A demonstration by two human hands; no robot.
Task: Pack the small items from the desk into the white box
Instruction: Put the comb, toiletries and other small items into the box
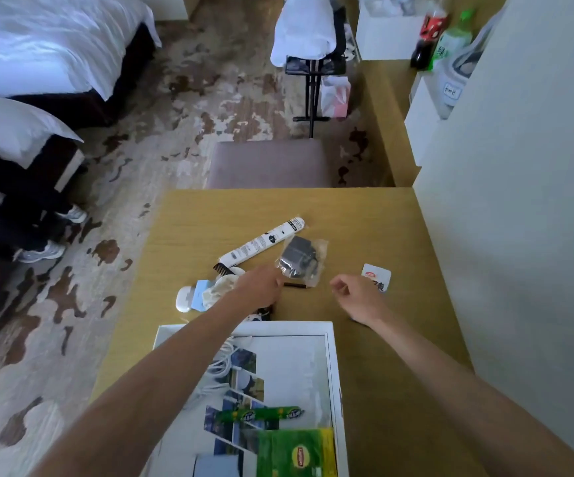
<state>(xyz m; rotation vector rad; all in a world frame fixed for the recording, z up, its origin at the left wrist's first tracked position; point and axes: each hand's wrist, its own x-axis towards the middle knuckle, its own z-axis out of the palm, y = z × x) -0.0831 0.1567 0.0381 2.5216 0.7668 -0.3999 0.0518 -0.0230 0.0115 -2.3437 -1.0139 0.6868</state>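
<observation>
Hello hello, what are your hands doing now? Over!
Left hand reaching at the clear bag, nothing gripped yet. Right hand loosely curled, empty. White box part filled. Nothing in the way.

Box (334, 366) at near edge of bench (381, 339), holding cable (221, 368), photo cards (240, 390), stick pack (261, 414), tea packet (295, 452). Behind box: plastic bag (301, 259) centre, long tube (261, 242) behind-left of it, comb (225, 268) and case (184, 298) left, sachet (376, 275) right. Stool (268, 163) beyond bench.
</observation>
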